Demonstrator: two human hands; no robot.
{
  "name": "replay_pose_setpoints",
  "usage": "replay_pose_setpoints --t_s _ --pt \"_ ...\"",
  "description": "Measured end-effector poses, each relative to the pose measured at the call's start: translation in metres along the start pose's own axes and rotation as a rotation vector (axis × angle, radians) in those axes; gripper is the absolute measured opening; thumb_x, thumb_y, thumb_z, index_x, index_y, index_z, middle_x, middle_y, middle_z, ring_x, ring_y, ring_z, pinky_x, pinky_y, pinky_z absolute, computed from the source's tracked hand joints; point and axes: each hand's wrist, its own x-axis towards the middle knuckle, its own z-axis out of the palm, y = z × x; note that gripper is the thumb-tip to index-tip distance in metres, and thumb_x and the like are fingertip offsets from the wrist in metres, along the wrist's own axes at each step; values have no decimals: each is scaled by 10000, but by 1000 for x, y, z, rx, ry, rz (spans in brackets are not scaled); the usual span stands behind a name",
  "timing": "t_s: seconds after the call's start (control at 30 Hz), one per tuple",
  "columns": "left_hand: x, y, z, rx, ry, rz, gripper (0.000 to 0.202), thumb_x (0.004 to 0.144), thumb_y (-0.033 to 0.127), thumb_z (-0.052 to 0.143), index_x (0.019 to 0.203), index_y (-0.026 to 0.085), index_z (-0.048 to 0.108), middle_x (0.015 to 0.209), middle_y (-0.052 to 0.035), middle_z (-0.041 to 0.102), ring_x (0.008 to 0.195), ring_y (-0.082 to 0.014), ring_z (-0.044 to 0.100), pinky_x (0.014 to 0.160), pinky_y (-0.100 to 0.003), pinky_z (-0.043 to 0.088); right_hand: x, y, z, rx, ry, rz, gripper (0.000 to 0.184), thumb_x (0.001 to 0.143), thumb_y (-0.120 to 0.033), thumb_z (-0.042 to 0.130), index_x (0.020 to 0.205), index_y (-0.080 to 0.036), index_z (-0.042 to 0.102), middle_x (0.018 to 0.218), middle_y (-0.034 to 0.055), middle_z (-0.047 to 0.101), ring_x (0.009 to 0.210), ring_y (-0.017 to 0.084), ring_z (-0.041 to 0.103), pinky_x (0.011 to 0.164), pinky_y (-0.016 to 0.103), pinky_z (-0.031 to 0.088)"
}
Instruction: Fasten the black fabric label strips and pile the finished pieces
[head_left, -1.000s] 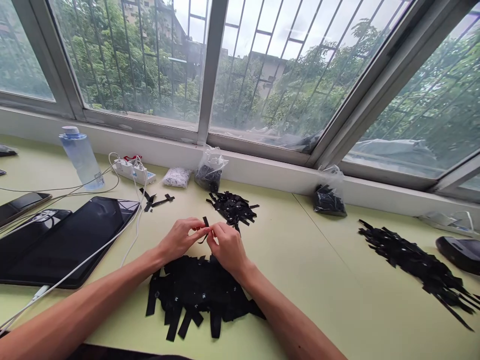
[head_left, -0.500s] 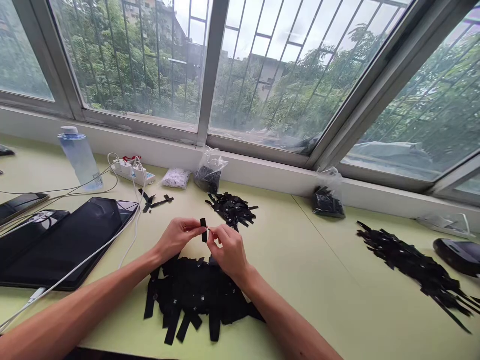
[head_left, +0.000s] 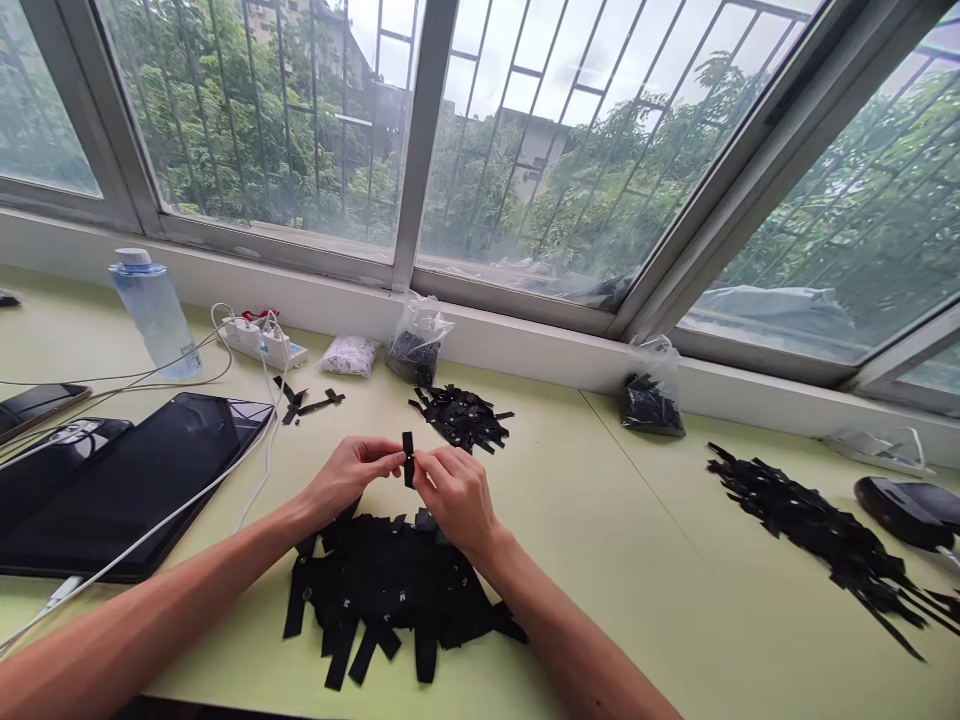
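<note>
A short black fabric strip [head_left: 408, 474] stands upright between my hands, with a tiny white spot near its middle. My left hand [head_left: 352, 478] pinches it from the left between thumb and fingers. My right hand [head_left: 456, 495] is closed in a pinch at the strip's right edge, fingertips on it by the white spot. Anything smaller inside that pinch is too small to make out. Below my hands lies a wide pile of black strips [head_left: 397, 580], some showing a white letter M. A smaller black heap [head_left: 463, 415] lies just beyond my hands.
On the left are a tablet [head_left: 142, 490], phones, cables, a power strip [head_left: 262, 343] and a blue water bottle [head_left: 157, 315]. Plastic bags [head_left: 414, 345] of black pieces and a packet of white pieces [head_left: 350, 355] stand by the window. Another strip pile [head_left: 817, 530] lies right.
My right fingertips have moved slightly left, from just beside the strip onto its edge. The white speck that was at those fingertips now shows against the strip. The view has shifted slightly.
</note>
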Motion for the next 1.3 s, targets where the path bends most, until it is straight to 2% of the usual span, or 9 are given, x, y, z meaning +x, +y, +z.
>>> replay_pose_setpoints --t_s 0.17,0.33,0.5,0.63,0.77,1.0,1.13,1.2,1.3 --pt "-1 -3 2 -38 -23 -21 301 896 412 672 1006 157 789 836 -48 702 807 -174 576 779 -282 449 0 2 1 -67 -49 -51 147 983 -128 537 1028 -162 673 794 39 670 740 171 604 730 308 446" --pt "-1 -7 2 -139 1 -63 298 862 427 709 936 150 790 843 -53 701 816 -177 583 799 -292 456 0 7 -2 -167 -110 -188 158 983 -119 552 1093 -141 663 825 53 677 751 185 596 694 335 404" --pt "-1 -6 2 -256 15 -127 291 814 423 766 916 152 793 858 -59 704 812 -170 579 816 -304 456 2 11 -5 -237 -157 -266 170 984 -88 541 1089 -131 668 807 49 664 744 189 571 673 343 390" --pt "-1 -7 2 -356 4 -165 297 787 398 803 956 154 798 905 -73 714 821 -160 584 834 -303 449 2 12 -5 -263 -156 -299 188 987 -81 535 1123 -115 660 819 63 665 744 191 569 678 344 399" --pt "0 -9 2 -445 -23 -206 271 774 370 822 911 139 795 897 -76 708 799 -137 574 791 -270 441 1 13 -6 -253 -128 -335 193 991 -91 539 1149 -104 649 835 67 674 727 187 564 662 341 400" --pt "-1 -10 1 -481 -60 -255 253 769 356 827 881 134 782 890 -74 695 787 -131 567 757 -250 461 1 14 -9 -217 -154 -371 228 996 -86 506 1179 -96 641 853 77 682 730 194 584 665 349 441" --pt "-1 -10 -1 -418 -45 -224 225 769 333 827 879 142 782 900 -63 709 801 -131 579 752 -242 458 -1 11 -5 -124 -173 -297 272 989 -80 489 1216 -112 635 878 86 697 768 204 617 702 357 493" --pt "0 -9 -2 -375 -26 -185 234 776 335 818 912 147 784 913 -64 724 813 -138 596 782 -259 461 -1 8 -3 15 -117 -149 286 987 -87 488 1226 -141 636 908 81 704 822 200 641 744 346 518" --pt "1 -4 -4 -270 13 -92 277 793 348 796 1000 164 783 944 -72 750 841 -166 630 815 -290 467 1 1 -3 298 -60 179 249 1000 -158 505 1201 -188 649 978 65 710 824 169 658 717 296 535"
